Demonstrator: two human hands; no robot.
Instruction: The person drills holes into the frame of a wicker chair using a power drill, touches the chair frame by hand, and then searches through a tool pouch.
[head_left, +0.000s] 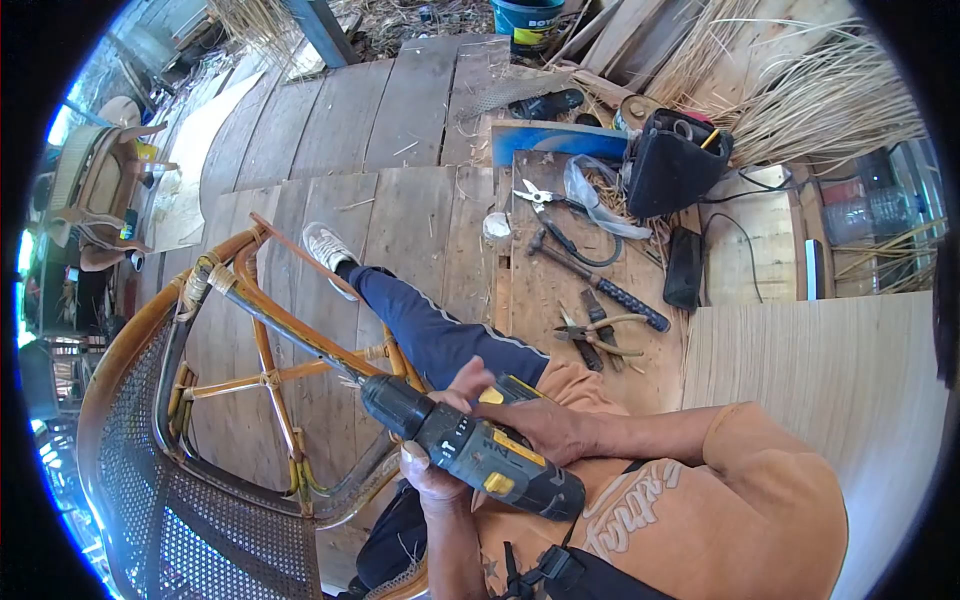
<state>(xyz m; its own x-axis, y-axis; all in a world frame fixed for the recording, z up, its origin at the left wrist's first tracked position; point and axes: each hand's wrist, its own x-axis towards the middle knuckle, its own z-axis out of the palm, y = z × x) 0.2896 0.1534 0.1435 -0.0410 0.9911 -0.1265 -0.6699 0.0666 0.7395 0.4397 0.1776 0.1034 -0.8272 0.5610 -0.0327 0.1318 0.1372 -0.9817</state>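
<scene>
A black and yellow cordless drill [500, 468] lies across my lap area, its chuck [392, 402] pointing up and left at the chair. My right hand [540, 425] is closed around the drill's grip, partly hidden behind its body. My left hand [432, 478] holds the drill from below, near the collar behind the chuck. A thin bit reaches from the chuck to a pole of the rattan chair [300, 335]; whether it enters the pole I cannot tell. The chair is tipped, its perforated woven panel [235, 535] towards me and its bound joint [208, 280] at the upper left.
Right of my leg, a wooden board holds a hammer [600, 285], pliers [600, 335], pruning shears [540, 195] and a black pouch [675, 165]. Bundled rattan strands [840, 100] lie beyond. Another chair [95, 190] stands far left on the plank floor [410, 220].
</scene>
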